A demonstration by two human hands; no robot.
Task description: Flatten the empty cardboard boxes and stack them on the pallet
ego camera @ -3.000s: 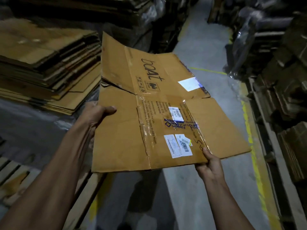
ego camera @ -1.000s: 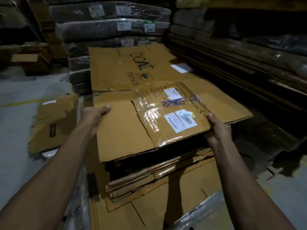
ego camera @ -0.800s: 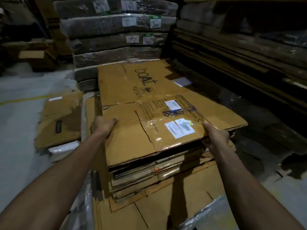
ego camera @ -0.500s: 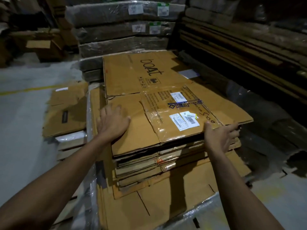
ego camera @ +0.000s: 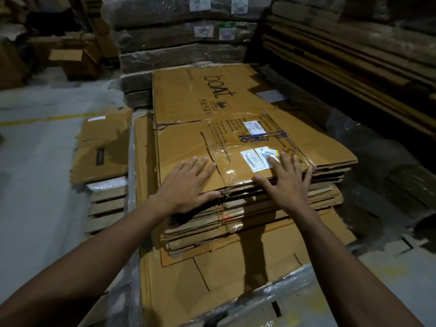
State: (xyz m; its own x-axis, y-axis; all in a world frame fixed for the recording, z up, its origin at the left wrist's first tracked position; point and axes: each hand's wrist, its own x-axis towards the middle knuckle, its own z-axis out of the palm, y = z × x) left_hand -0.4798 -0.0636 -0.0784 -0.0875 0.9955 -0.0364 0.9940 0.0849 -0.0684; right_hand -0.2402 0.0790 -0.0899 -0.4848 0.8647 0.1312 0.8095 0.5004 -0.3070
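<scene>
A flattened brown cardboard box (ego camera: 212, 109) printed "boAt", with clear tape and white labels, lies on top of a stack of flattened boxes (ego camera: 254, 208). The stack rests on a large cardboard sheet (ego camera: 212, 279) over a wooden pallet (ego camera: 106, 208), whose slats show at the left. My left hand (ego camera: 188, 182) lies flat, fingers spread, on the near left part of the top box. My right hand (ego camera: 286, 178) presses flat on the taped near edge, next to the labels. Neither hand grips anything.
Plastic-wrapped bundles of cardboard (ego camera: 184, 31) are stacked high behind the pile. More flattened boxes (ego camera: 101, 147) lie on the pallet's left side. Long dark stacks (ego camera: 354, 55) fill the right. Grey floor with a yellow line (ego camera: 47, 119) is at the left.
I carried the box over, lowered it onto the stack and let go of its edges. Both hands now rest flat on top; the right hand moved from the edge onto the surface.
</scene>
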